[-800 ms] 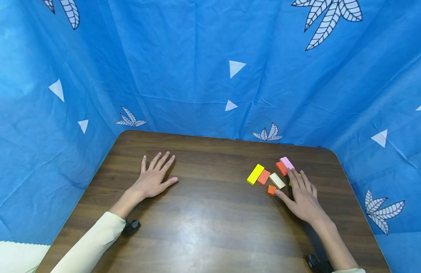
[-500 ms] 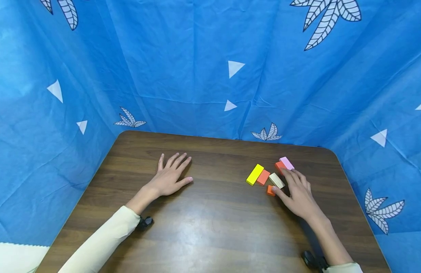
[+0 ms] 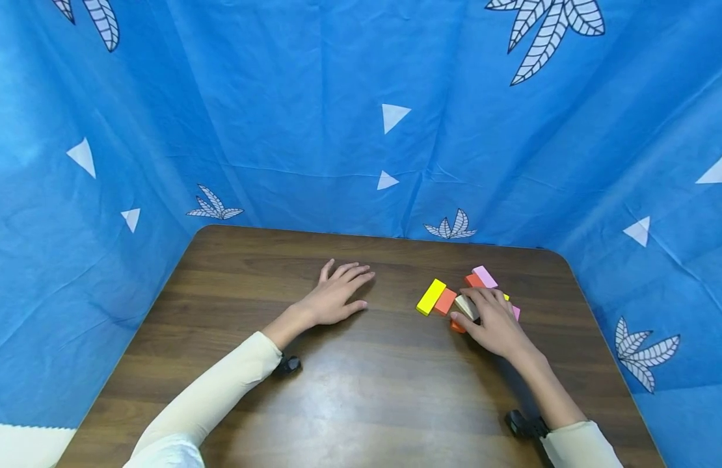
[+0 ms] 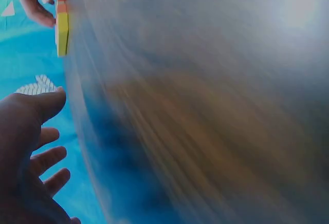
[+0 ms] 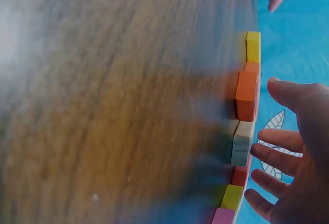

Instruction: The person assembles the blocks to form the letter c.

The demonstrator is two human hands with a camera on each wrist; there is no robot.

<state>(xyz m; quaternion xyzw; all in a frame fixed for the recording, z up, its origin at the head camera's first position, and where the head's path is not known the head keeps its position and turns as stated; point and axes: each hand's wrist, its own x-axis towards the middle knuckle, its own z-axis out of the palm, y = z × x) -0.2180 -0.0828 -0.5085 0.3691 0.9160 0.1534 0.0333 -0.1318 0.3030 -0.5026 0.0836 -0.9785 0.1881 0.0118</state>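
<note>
My right hand [image 3: 498, 325] hovers over a group of small coloured wooden blocks on the right of the table. Its fingers are loosely bent, thumb apart, on either side of a cream block [image 3: 466, 307]. An orange block [image 3: 457, 327] lies under the thumb. The right wrist view shows the fingers above the blocks with nothing pinched. Beside them lie a yellow block [image 3: 431, 297], a salmon block [image 3: 445, 301], a red block [image 3: 473, 280] and a pink block [image 3: 485, 276]. Partly hidden behind the hand are another yellow block [image 5: 232, 197] and another pink block [image 5: 223, 216]. My left hand [image 3: 334, 300], fingers spread, holds nothing left of the group.
The brown wood-grain table [image 3: 349, 403] has rounded far corners. A blue cloth [image 3: 279, 117] with leaf and triangle prints hangs around its back and sides. Dark wrist cameras sit at both cuffs.
My left hand has moved right across the table towards the blocks. My right hand has shifted left, over the cream and orange blocks, uncovering part of the yellow and pink ones.
</note>
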